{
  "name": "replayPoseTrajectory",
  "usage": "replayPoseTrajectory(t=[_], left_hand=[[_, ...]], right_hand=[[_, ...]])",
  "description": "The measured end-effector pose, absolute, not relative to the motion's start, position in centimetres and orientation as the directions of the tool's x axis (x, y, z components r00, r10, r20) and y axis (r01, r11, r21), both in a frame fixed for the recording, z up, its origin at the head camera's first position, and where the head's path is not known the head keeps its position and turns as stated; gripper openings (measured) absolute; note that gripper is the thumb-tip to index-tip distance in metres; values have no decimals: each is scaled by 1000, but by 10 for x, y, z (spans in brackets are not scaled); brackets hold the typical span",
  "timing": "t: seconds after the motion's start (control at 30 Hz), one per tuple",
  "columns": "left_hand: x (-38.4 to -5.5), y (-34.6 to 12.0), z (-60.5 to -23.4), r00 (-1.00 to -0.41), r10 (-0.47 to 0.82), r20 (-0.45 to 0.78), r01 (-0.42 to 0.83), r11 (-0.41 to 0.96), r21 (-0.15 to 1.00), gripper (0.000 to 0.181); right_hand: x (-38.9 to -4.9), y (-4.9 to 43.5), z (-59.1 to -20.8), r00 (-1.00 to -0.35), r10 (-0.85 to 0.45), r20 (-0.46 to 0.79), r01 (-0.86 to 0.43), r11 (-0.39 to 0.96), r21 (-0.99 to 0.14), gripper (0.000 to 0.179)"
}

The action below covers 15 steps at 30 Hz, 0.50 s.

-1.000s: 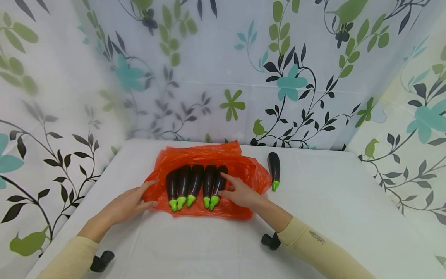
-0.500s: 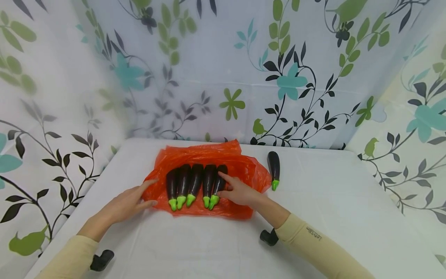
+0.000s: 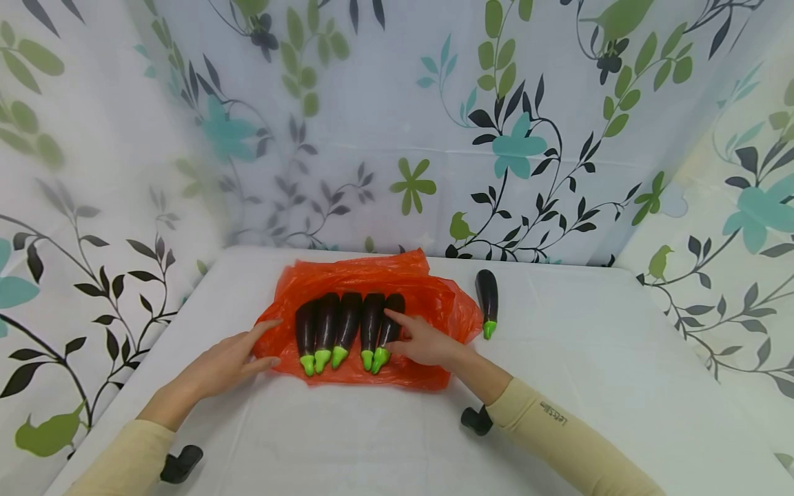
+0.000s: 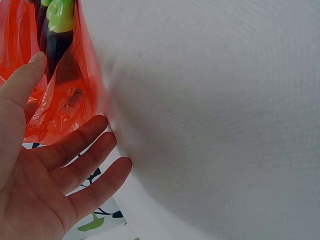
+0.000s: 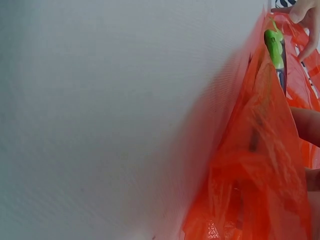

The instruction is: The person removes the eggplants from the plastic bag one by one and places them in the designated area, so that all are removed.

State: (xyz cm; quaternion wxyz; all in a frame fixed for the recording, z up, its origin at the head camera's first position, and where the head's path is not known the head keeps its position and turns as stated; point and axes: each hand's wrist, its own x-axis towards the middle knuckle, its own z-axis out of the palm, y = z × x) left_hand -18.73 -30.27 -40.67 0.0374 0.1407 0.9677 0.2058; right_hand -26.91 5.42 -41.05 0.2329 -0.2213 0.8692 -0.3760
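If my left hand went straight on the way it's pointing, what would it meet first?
The red bag; the left hand overlaps its edge in the head view, though contact is unclear. Next in line seems the leftmost eggplant.

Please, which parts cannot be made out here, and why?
Head view: some fingers of the right hand, hidden beneath it.
Right wrist view: that hand's fingertips, behind the red bag; most of its palm, beyond the right edge.
Left wrist view: parts of the eggplants, beyond the top edge.
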Motion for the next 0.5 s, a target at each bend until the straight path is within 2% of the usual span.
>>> replayPoseTrajectory(t=[0.23, 0.5], left_hand=[[-186, -303, -407, -958, 284, -24, 250, 876, 414, 72], [-186, -303, -407, -959, 284, -17, 251, 873, 417, 71]], right_hand=[[-268, 53, -411, -796, -557, -238, -216, 629, -746, 69], [-267, 52, -414, -815, -527, -240, -154, 596, -788, 67]])
